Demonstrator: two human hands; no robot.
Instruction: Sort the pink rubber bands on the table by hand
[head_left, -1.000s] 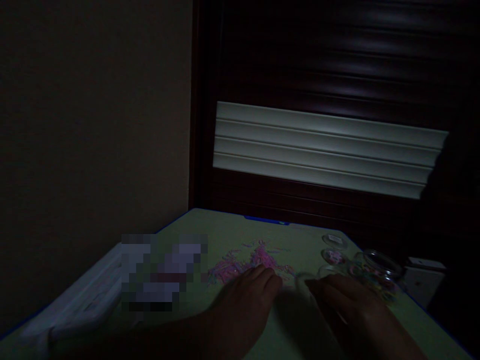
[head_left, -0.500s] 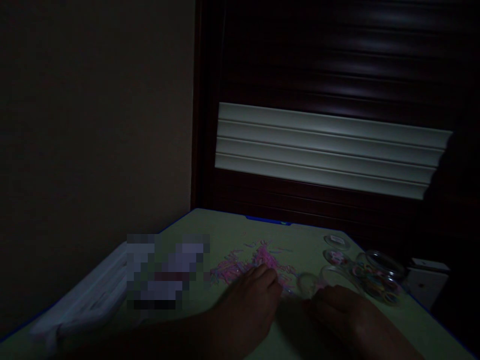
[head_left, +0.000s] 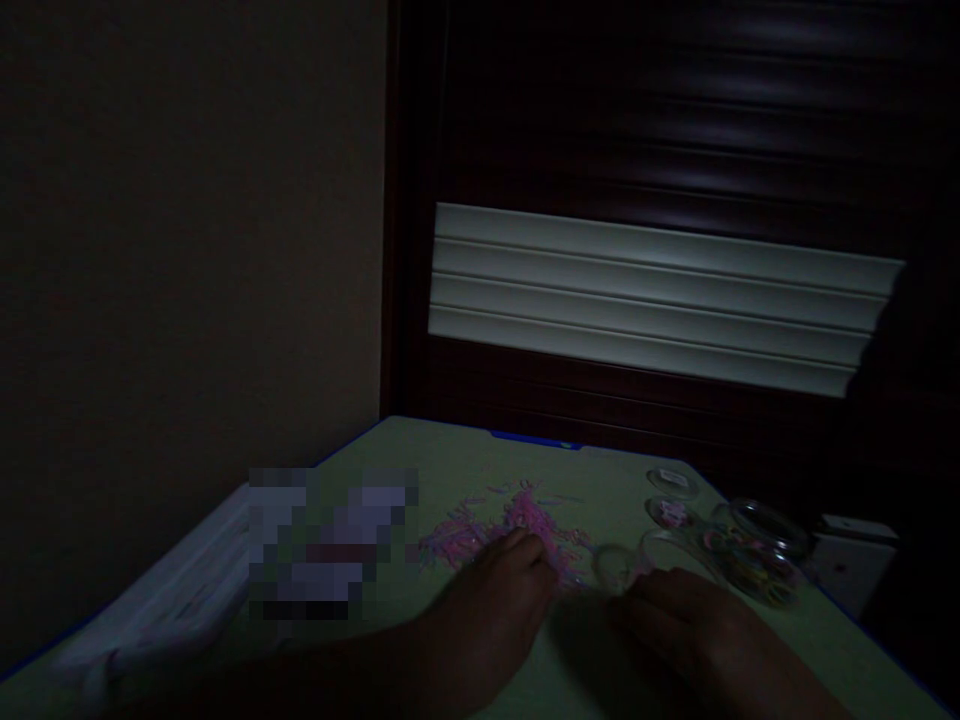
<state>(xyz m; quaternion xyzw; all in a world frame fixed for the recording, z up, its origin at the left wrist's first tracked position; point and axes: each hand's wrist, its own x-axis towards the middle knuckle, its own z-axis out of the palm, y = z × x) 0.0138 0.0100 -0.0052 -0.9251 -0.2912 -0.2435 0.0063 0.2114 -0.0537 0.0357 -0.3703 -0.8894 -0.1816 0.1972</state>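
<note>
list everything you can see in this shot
table top: one, pale green with blue edge, filling the bottom of the view
pile of elastic bands: one loose pile, pink, middle of the table
clear round dishes: about three, clear, right of the pile
jar of bands: one, clear with mixed colours inside, right side of the table
box: one, white, just past the right table edge
cloth: one, white, along the left table edge
blurred patch: one, unreadable, left part of the table
wall: one, beige, left
shutter: one, dark brown, behind the table, pale band across it
left hand: one, at the pile's near edge
right hand: one, beside the nearest dish
</note>
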